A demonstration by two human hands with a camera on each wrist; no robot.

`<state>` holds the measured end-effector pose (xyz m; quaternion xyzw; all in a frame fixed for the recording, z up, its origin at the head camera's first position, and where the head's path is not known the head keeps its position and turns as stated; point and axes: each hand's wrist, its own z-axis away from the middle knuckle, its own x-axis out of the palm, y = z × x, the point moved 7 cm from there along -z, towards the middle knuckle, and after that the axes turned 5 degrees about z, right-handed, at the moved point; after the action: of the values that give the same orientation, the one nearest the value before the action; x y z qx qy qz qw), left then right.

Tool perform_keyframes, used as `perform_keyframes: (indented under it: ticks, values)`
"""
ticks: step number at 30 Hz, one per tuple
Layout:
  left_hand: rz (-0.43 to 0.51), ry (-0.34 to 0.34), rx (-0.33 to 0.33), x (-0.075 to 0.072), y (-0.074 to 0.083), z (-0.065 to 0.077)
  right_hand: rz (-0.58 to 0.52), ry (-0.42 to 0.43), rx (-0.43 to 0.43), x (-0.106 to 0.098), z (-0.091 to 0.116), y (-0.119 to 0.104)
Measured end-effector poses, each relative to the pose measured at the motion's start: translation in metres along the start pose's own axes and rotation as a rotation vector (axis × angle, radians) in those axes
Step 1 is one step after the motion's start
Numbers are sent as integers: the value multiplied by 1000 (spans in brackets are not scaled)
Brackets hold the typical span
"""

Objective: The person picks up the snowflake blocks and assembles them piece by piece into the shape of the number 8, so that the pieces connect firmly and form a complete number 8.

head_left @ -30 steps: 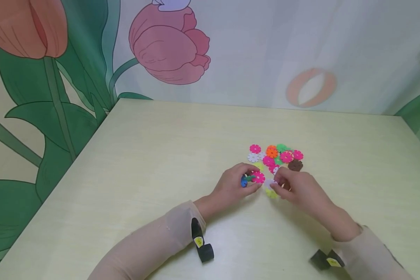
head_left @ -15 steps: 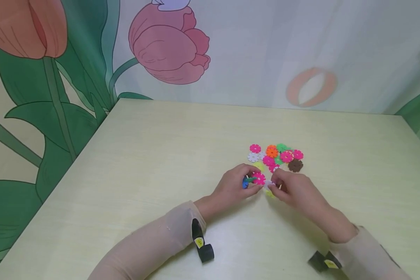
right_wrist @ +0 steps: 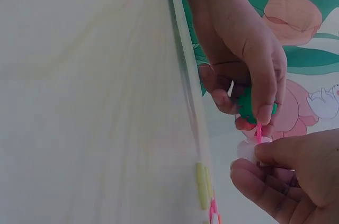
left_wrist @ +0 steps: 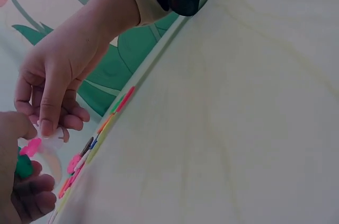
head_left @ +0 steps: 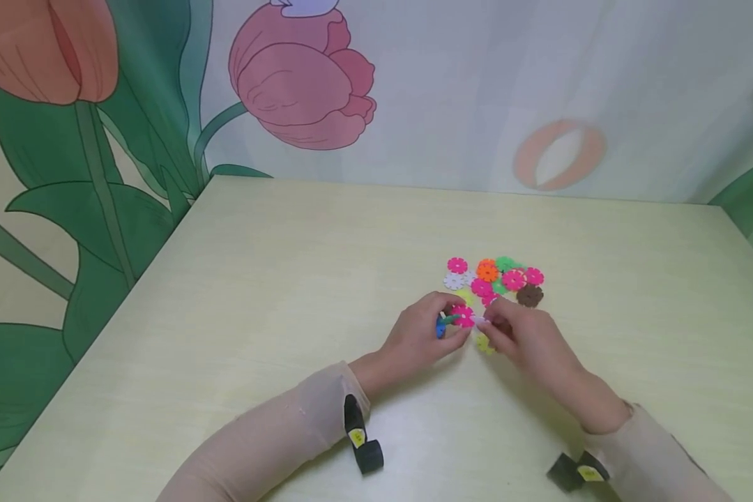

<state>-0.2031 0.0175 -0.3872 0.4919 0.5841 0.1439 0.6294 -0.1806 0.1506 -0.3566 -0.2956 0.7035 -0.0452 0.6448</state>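
Observation:
My left hand (head_left: 414, 328) grips a small chain of joined plastic snowflake discs: a blue disc (head_left: 440, 328), a green disc (right_wrist: 246, 106) and a pink disc (head_left: 464, 316). The pink one sticks out at the fingertips, towards the other hand. Between thumb and fingers, my right hand (head_left: 539, 343) pinches a whitish, see-through snowflake disc (right_wrist: 245, 150). In the right wrist view the whitish disc meets the pink disc's edge, the two set at an angle. Both hands are held close together, just in front of the loose discs.
Behind the hands lies a loose cluster of notched discs, among them an orange disc (head_left: 487, 270), a brown disc (head_left: 530, 295) and a white disc (head_left: 454, 281). A yellow disc (head_left: 484, 343) lies beside the right fingertips. The pale table (head_left: 288, 279) reaches back to a flower-patterned curtain (head_left: 445, 90).
My right hand has shifted slightly left, bringing the whitish disc against the pink one and turning it more edge-on. The left hand has barely moved.

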Motion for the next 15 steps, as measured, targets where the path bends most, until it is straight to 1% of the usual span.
perform_keyframes:
  ticks: [4,9,13,15]
  values:
    - [28,-21,-17,0,-3,-1,0,2,11,-2,-4,6]
    - [100,-59,-24,2,-6,-3,-25,-12,-45,-1,-5,7]
    - [108,-100,-35,8,-6,-5,-82,-25,-67,1,-5,6]
    - [105,-106,-50,10,-6,-6,-95,-22,-72,1,-4,6]
